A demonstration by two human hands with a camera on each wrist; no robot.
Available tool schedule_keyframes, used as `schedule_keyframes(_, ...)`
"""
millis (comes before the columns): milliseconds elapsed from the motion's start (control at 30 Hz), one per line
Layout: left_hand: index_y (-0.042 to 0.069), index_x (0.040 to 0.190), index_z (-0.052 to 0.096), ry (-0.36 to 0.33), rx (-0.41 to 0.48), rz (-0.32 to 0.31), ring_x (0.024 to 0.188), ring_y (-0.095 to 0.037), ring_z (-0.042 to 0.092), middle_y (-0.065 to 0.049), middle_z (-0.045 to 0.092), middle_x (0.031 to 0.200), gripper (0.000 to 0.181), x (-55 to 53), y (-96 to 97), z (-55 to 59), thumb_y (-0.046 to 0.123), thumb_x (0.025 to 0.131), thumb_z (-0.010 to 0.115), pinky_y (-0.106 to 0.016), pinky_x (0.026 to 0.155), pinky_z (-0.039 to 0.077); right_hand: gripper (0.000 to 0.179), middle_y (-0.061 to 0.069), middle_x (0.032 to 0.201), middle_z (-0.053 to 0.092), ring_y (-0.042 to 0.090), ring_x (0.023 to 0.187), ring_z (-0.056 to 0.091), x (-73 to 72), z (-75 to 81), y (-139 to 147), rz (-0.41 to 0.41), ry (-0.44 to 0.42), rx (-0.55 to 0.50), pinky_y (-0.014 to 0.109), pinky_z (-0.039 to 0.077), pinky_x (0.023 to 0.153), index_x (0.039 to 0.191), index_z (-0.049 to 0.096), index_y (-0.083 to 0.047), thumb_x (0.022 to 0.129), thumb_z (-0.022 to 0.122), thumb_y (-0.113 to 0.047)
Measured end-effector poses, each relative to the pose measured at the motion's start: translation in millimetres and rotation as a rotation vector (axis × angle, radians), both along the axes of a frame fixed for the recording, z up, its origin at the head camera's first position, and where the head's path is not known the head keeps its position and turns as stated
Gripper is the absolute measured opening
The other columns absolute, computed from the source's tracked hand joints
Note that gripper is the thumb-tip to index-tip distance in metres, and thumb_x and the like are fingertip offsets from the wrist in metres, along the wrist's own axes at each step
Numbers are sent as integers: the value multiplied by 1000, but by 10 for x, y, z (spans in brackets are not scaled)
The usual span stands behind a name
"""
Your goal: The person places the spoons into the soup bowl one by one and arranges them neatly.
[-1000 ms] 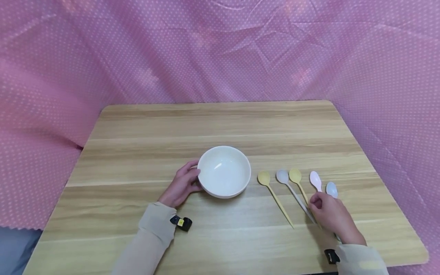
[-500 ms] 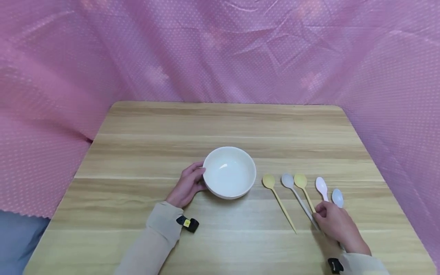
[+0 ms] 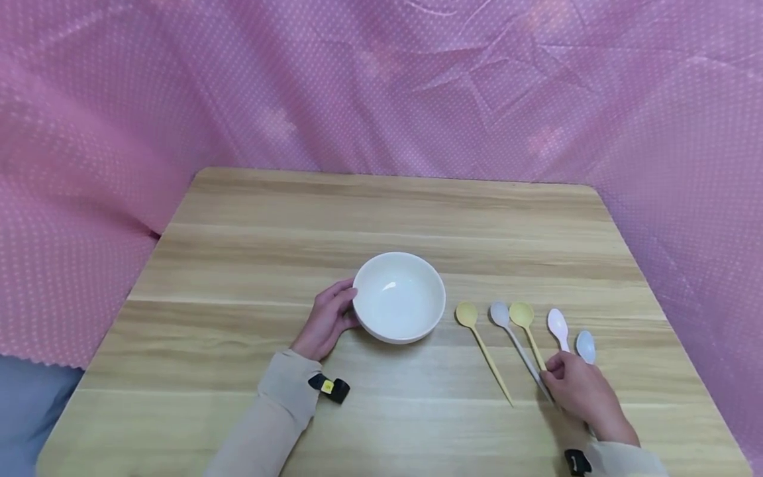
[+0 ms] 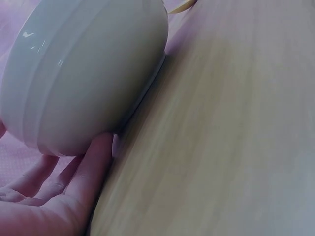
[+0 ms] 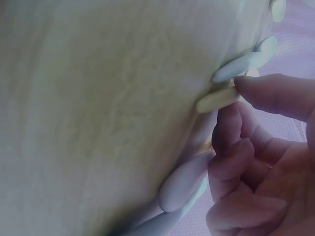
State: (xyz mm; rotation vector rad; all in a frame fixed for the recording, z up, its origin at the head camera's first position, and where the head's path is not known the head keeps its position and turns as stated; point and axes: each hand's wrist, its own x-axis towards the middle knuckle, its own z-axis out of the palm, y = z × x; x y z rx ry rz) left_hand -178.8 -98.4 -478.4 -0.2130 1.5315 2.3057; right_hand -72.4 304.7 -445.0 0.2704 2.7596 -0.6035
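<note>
In the head view, a white bowl [image 3: 399, 298] stands upright on the wooden table. My left hand [image 3: 328, 321] holds its left side, thumb at the rim; the left wrist view shows fingers [image 4: 96, 157] against the outer wall near the base. My right hand [image 3: 587, 387] pinches the handle of a yellow spoon [image 3: 521, 315] between thumb and forefinger, clearest in the right wrist view at the handle end [image 5: 216, 100]. A grey spoon [image 3: 499, 315] lies just left of it. The lower handles of a pink spoon [image 3: 558, 324] and a pale blue spoon [image 3: 585, 346] are hidden under that hand.
Another yellow spoon [image 3: 467, 315] lies between the bowl and the grey spoon. Pink dotted cloth [image 3: 381, 86] hangs behind and beside the table [image 3: 298, 218]. Black straps with small devices [image 3: 330, 386] sit on the wrists.
My right hand has come down a little, from above the handles onto the yellow spoon's handle. The left hand keeps its place at the bowl. The head view has shifted slightly.
</note>
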Motion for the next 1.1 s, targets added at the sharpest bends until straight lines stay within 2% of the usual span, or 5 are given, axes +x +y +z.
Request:
schedule_keyframes(233, 6, 134, 47, -1, -15, 4, 103, -18, 58, -13, 52, 132, 47, 5, 12, 8, 22, 91, 56, -36, 78, 52, 16, 0, 76, 64, 15, 65, 52, 14, 38, 1, -11, -10, 0, 29, 38, 55, 91, 63, -4, 83, 63, -18)
schedule_keyframes(367, 7, 134, 48, -8, -16, 4, 106, -19, 57, -13, 51, 135, 46, 2, 20, 8, 22, 91, 56, -36, 80, 52, 18, 0, 77, 65, 15, 66, 53, 30, 97, 11, -5, 27, 27, 30, 40, 57, 91, 63, -5, 83, 63, -20)
schedule_keyframes(667, 6, 133, 50, 5, -22, 31, 98, -17, 60, -15, 54, 130, 45, 16, 3, 8, 19, 91, 56, -34, 76, 52, 19, 5, 81, 67, 23, 74, 60, 12, 247, -19, 12, 177, 66, 43, 47, 66, 94, 63, 1, 85, 57, -15)
schedule_keyframes(833, 5, 132, 50, 0, -11, 22, 96, -17, 61, -16, 54, 128, 43, 17, 6, -1, 18, 92, 55, -35, 78, 53, 21, 5, 79, 65, 21, 71, 58, 12, 317, -25, 0, 251, 88, 38, 43, 63, 96, 64, 2, 85, 56, -14)
schedule_keyframes(1100, 5, 134, 49, 0, -11, 24, 100, -18, 61, -17, 52, 132, 45, 16, -9, 0, 18, 91, 55, -36, 80, 54, 17, 7, 74, 66, 21, 65, 57, -32, 410, -79, -37, 437, 109, 32, 39, 55, 89, 67, 1, 83, 57, -12)
